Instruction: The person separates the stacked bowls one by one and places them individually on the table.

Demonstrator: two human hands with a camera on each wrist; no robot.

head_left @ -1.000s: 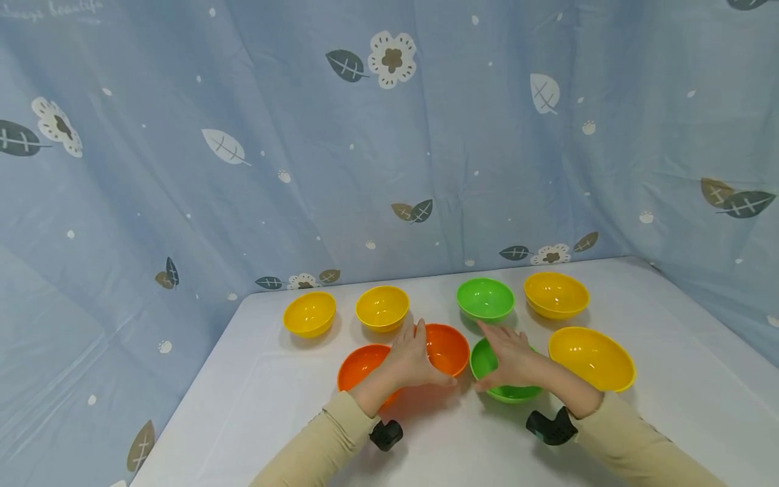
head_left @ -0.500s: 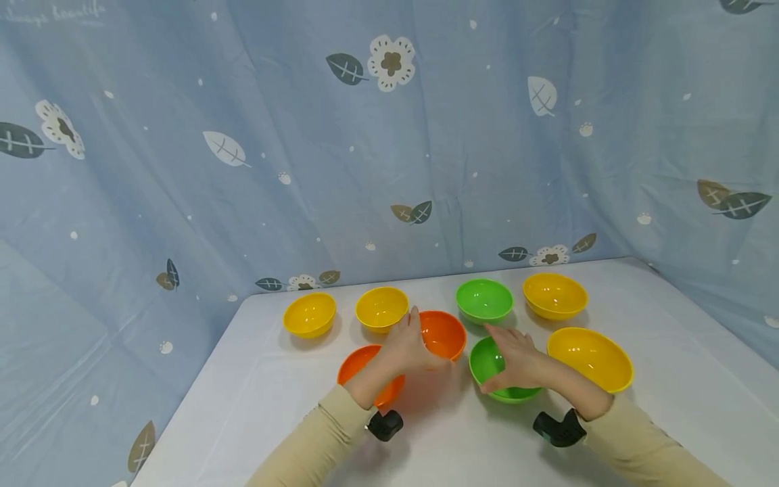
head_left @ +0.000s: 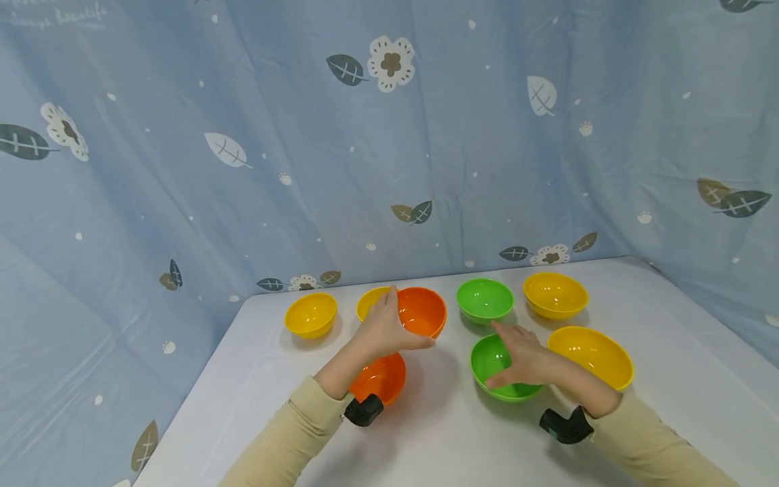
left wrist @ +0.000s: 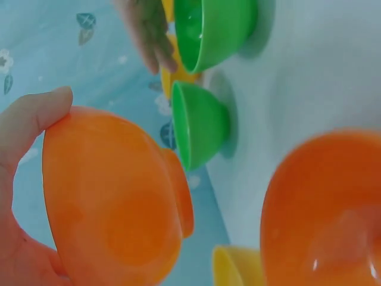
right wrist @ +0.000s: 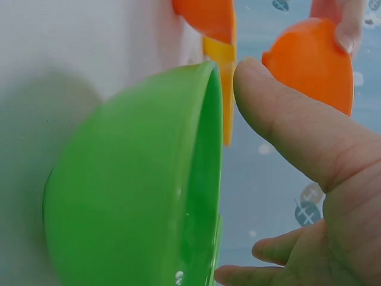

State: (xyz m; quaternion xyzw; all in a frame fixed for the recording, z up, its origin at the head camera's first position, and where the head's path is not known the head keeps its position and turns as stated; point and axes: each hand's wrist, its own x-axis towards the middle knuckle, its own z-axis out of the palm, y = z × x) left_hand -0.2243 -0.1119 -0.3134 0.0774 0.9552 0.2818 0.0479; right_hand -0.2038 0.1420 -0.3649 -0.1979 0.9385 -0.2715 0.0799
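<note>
My left hand grips an orange bowl by its rim. In the left wrist view, the thumb lies over the rim of this orange bowl, and its foot shows clear of the table. Below that hand, a second orange bowl stands on the table, partly hidden by the forearm. My right hand hovers over the nearer green bowl, thumb and fingers spread. From the right wrist, the thumb appears just above the rim of that green bowl, holding nothing.
Along the back stand a yellow bowl, another yellow bowl partly behind my left hand, a green bowl and a larger yellow bowl. One more large yellow bowl sits right of my right hand. A patterned blue curtain hangs behind.
My left hand has lifted the orange bowl and carried it back and to the left, toward the yellow bowl behind. My right hand has shifted slightly right over the green bowl.
</note>
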